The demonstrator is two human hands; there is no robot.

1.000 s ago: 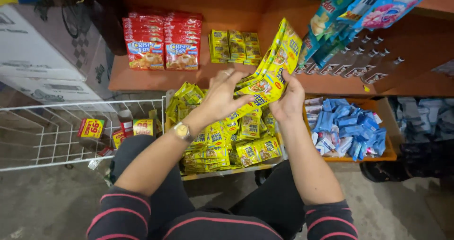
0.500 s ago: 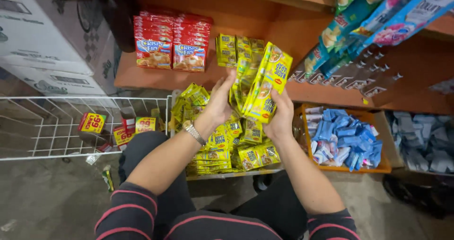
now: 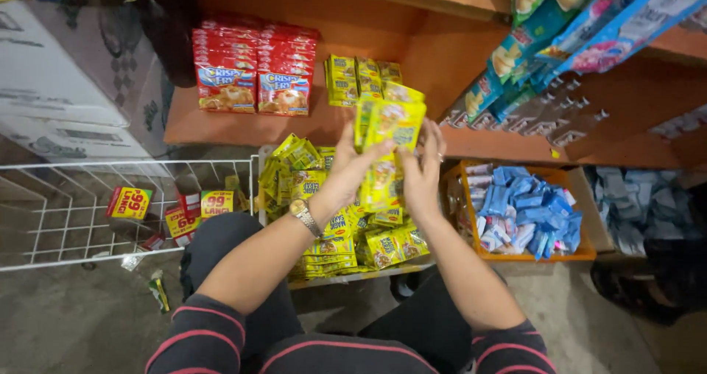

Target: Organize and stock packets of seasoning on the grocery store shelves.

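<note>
This is a small shop corner with an orange wooden shelf at the far side and a grey concrete floor near the person. On the shelf, at the far left, stand red flat packets in two rows. Just right of them sit a few small yellow packets. Long blue and green packet strips hang at the far right.

Below the shelf is a tray full of small yellow sachets. To its right is an orange plastic crate with blue sachets inside. To the left is a white wire basket with little red and yellow boxes in it.

The person sits low, in dark sleeves with pink stripes. The left hand wears a gold wristwatch. The right hand is close beside it. Both hands are closed around a stack of yellow sachets, one hand on each side. The stack is held upright above the tray, just in front of the shelf edge.
</note>
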